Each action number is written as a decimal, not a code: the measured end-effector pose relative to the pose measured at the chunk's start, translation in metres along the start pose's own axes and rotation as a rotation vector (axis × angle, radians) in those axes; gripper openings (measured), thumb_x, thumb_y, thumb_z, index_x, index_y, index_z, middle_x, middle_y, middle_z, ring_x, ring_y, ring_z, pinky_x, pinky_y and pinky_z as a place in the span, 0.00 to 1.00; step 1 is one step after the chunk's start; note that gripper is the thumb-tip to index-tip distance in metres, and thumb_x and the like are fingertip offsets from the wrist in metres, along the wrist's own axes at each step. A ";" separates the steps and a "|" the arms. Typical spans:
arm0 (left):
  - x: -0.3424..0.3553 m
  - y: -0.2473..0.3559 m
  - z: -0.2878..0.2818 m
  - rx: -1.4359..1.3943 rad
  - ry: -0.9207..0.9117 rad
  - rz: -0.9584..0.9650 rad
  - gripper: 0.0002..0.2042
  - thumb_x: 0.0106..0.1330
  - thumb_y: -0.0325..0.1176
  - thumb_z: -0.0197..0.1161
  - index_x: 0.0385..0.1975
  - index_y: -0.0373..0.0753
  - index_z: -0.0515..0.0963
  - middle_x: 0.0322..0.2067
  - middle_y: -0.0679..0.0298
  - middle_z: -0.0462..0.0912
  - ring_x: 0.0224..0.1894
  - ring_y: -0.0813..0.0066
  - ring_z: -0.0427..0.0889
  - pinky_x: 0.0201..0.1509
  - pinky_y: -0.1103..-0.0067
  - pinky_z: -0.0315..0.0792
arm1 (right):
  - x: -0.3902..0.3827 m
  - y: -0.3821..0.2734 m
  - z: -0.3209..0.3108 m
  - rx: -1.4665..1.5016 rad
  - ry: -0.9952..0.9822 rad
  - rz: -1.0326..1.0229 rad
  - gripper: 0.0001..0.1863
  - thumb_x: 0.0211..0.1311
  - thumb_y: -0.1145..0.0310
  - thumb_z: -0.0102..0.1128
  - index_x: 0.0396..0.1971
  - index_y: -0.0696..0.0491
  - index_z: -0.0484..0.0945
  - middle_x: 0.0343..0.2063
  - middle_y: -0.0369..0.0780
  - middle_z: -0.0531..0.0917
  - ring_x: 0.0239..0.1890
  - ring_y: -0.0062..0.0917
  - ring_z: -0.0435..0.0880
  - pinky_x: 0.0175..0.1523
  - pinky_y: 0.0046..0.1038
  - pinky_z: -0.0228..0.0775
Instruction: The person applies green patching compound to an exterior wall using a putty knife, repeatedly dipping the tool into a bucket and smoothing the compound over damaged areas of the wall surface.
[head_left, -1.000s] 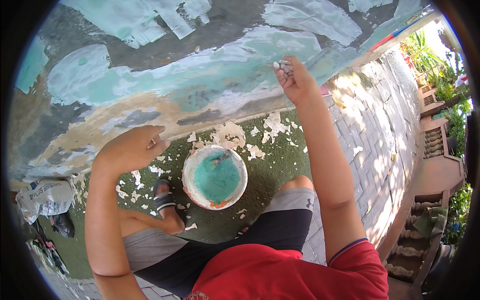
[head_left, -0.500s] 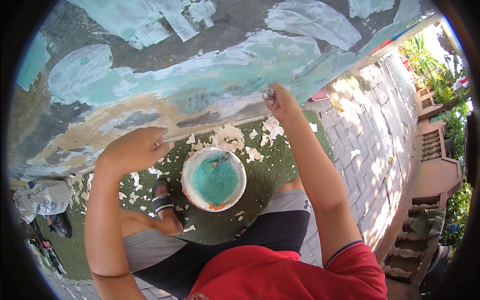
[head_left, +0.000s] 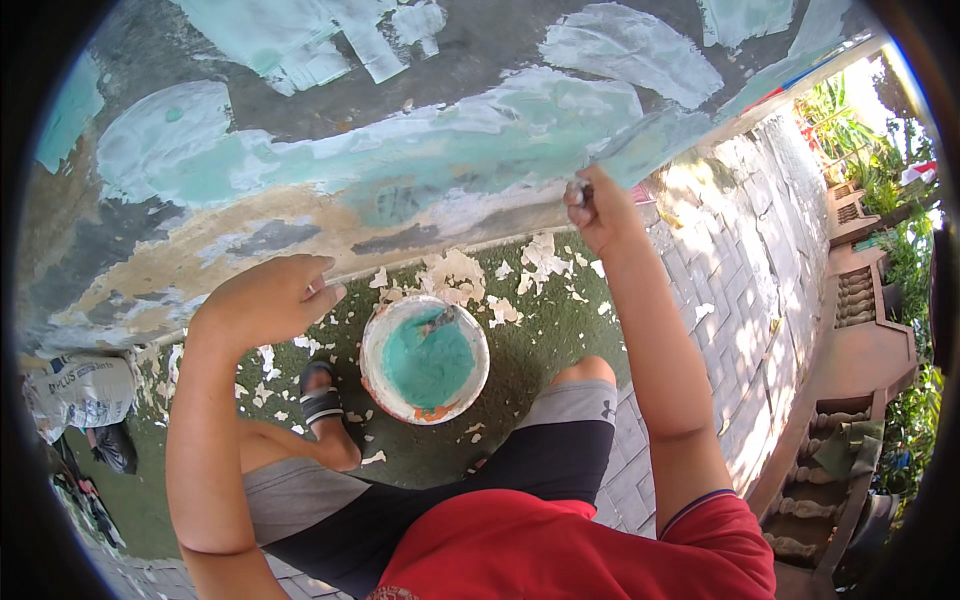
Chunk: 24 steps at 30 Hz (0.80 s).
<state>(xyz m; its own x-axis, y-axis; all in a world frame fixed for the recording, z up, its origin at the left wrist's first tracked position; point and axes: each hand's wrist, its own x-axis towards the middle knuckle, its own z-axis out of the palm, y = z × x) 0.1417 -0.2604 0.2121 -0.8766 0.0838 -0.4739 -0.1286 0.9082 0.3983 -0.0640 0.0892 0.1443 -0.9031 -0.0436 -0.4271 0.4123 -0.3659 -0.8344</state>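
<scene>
My right hand (head_left: pixel 603 212) is closed around a small hand tool (head_left: pixel 579 191) with a greyish, smeared end, close to the wall; its working edge cannot be made out. The wall (head_left: pixel 470 150) carries patches of pale mint-green filler over grey and tan bare surface. My left hand (head_left: pixel 265 305) hovers left of the bucket, fingers loosely bent and apart, holding nothing. A round white bucket (head_left: pixel 372 395) stands on the ground between my legs. It contains thick green paste (head_left: pixel 425 370), with a smeared tool (head_left: pixel 438 320) resting in it near the far rim.
Peeled paint flakes (head_left: pixel 452 275) litter the green ground covering along the wall's foot. At far left lie a white printed sack (head_left: pixel 95 390) and a black plastic bag (head_left: pixel 115 450). Grey paving (head_left: pixel 740 270) runs along the right, beside a balustrade (head_left: pixel 850 360) and plants.
My right hand has moved right along the wall with the tool, its wrist turning slightly. My left hand and the bucket stay nearly where they were.
</scene>
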 end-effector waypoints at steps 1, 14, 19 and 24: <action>0.001 -0.001 0.000 -0.001 0.004 0.008 0.27 0.71 0.49 0.55 0.59 0.32 0.73 0.43 0.50 0.84 0.46 0.53 0.83 0.52 0.66 0.75 | 0.004 0.011 -0.005 -0.022 0.014 0.033 0.06 0.64 0.73 0.53 0.33 0.58 0.66 0.21 0.40 0.73 0.18 0.24 0.72 0.18 0.22 0.57; 0.002 -0.001 0.004 0.010 0.001 0.026 0.25 0.71 0.47 0.57 0.59 0.32 0.73 0.43 0.50 0.85 0.46 0.54 0.84 0.51 0.67 0.75 | -0.011 -0.071 0.037 0.017 -0.203 -0.131 0.05 0.65 0.73 0.56 0.35 0.58 0.70 0.25 0.39 0.77 0.22 0.25 0.78 0.22 0.20 0.69; -0.001 0.000 0.002 0.005 0.013 0.019 0.25 0.71 0.46 0.57 0.59 0.32 0.73 0.43 0.50 0.85 0.46 0.54 0.83 0.52 0.67 0.75 | -0.030 -0.044 0.007 -0.159 -0.064 -0.070 0.07 0.63 0.72 0.57 0.35 0.58 0.71 0.24 0.39 0.77 0.22 0.25 0.78 0.22 0.22 0.71; 0.003 0.001 0.008 -0.032 0.096 0.125 0.19 0.71 0.45 0.56 0.42 0.32 0.76 0.36 0.47 0.83 0.40 0.46 0.82 0.44 0.61 0.74 | 0.025 0.061 -0.023 -0.226 0.048 0.066 0.09 0.63 0.69 0.57 0.37 0.59 0.73 0.25 0.40 0.78 0.23 0.26 0.79 0.25 0.27 0.73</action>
<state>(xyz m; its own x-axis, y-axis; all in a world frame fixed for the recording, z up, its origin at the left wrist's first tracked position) 0.1426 -0.2560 0.2044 -0.9267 0.1548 -0.3424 -0.0288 0.8793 0.4753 -0.0586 0.0869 0.0743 -0.8690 -0.0137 -0.4946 0.4911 -0.1460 -0.8588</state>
